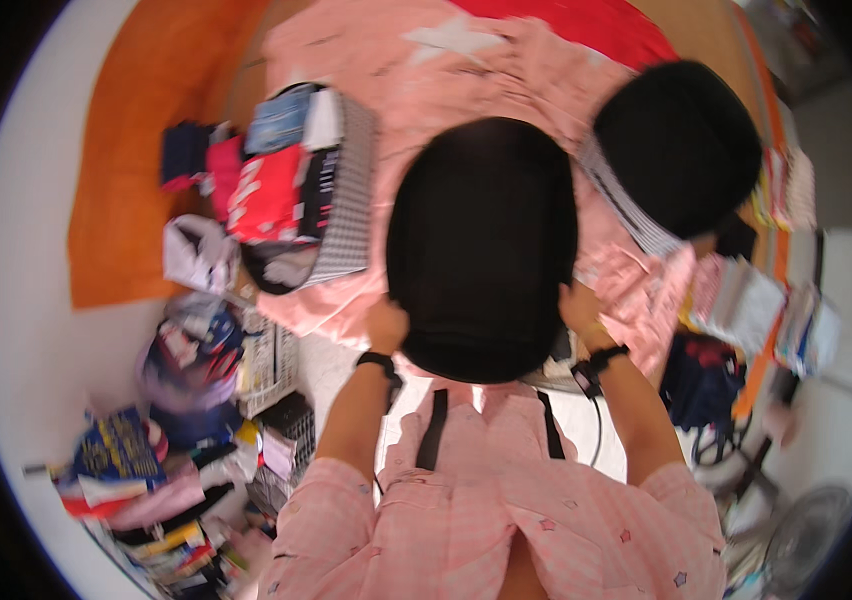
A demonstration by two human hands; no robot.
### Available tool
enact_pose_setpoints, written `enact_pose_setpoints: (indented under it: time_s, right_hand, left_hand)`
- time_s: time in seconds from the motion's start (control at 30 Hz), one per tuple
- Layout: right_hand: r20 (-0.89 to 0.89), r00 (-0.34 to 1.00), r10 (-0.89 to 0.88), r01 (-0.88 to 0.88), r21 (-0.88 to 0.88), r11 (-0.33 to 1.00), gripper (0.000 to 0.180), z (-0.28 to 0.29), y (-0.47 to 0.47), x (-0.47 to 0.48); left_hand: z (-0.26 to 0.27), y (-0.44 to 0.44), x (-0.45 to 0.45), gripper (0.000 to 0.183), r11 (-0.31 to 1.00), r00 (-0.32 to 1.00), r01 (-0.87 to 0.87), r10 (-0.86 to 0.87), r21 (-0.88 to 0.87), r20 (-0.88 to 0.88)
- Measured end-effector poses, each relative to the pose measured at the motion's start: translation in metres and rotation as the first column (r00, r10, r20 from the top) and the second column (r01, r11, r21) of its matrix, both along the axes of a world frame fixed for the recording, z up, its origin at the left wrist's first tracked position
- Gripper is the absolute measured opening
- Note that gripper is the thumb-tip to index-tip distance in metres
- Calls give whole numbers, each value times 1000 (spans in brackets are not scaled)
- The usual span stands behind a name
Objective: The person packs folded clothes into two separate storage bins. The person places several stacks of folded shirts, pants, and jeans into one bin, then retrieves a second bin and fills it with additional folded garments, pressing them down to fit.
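Note:
A fabric storage bin with a black lining (482, 247) is in front of my body, its dark mouth facing me. My left hand (387, 326) grips its left side near the lower corner. On the opposite side, my right hand (580, 309) holds the rim. Nothing can be made out inside the dark lining. A second black-lined bin (677, 150) with a striped outer wall lies to the right. At the left, a checked fabric bin (347, 187) holds folded clothes, among them blue denim (281, 120) and a red printed garment (268, 191).
A pink sheet (336, 56) with a white star covers the surface ahead. Folded clothes (201, 251) lie beyond the checked bin. Plastic baskets (270, 367) and piled clothes (118, 457) crowd the lower left. Folded cloths (741, 300) sit at right, above a fan (808, 540).

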State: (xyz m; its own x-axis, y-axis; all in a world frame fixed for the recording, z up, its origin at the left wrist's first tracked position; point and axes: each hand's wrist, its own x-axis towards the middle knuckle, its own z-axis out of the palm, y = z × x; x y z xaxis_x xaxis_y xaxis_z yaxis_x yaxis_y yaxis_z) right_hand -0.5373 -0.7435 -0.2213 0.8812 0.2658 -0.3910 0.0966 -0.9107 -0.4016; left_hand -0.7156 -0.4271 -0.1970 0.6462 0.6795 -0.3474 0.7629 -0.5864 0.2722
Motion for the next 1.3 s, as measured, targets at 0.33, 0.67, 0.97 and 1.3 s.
enact_pose_setpoints:
  time_s: [0.33, 0.67, 0.97, 1.3]
  right_hand:
    - [330, 944, -20, -52, 208, 977, 30, 35, 5, 31]
    - [101, 994, -51, 38, 128, 991, 29, 9, 3, 4]
    - [-3, 1000, -23, 23, -19, 1000, 40, 4, -4, -24]
    - [663, 747, 56, -275, 231, 933, 31, 106, 115, -68]
  left_hand:
    - [46, -2, 21, 22, 989, 953, -140, 147, -44, 264]
    - [28, 4, 34, 33, 996, 993, 63, -69, -66, -95]
    - [20, 18, -2, 46, 997, 985, 29, -15, -77, 174]
    - [76, 50, -30, 67, 986, 981, -65, 92, -154, 172]
